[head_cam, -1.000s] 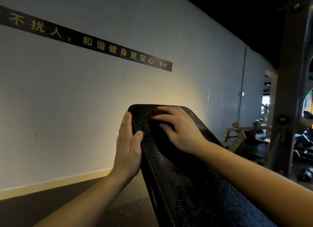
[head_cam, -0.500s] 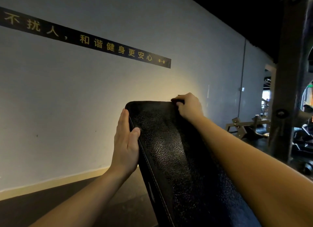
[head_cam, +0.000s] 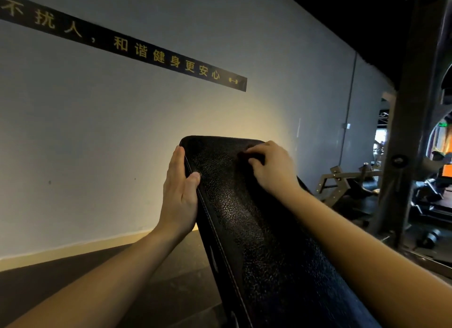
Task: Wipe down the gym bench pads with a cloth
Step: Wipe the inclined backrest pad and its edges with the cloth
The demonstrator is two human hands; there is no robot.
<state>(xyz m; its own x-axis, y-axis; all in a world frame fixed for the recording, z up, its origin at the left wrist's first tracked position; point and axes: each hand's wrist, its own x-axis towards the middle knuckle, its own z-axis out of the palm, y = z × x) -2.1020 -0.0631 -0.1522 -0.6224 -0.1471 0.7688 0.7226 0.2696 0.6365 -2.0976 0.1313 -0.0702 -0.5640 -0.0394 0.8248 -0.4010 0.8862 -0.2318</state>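
A black, textured bench pad (head_cam: 244,217) slopes up and away from me, with its top end toward the wall. My left hand (head_cam: 179,193) lies flat along the pad's left side edge, fingers straight and thumb resting on the upper face. My right hand (head_cam: 274,168) is on the pad near its top right corner. Its fingers are curled down on a dark cloth (head_cam: 244,156), which is mostly hidden beneath them and hard to tell from the pad.
A pale wall with a black lettered strip (head_cam: 151,56) stands just behind the pad. At the right rises a dark steel upright (head_cam: 411,132), with a low metal equipment frame (head_cam: 342,181) beyond it. Dark floor (head_cam: 73,278) lies below on the left.
My right hand slid from the pad's upper middle up to the top right corner, then came back slightly down and left. The left hand stayed on the side edge.
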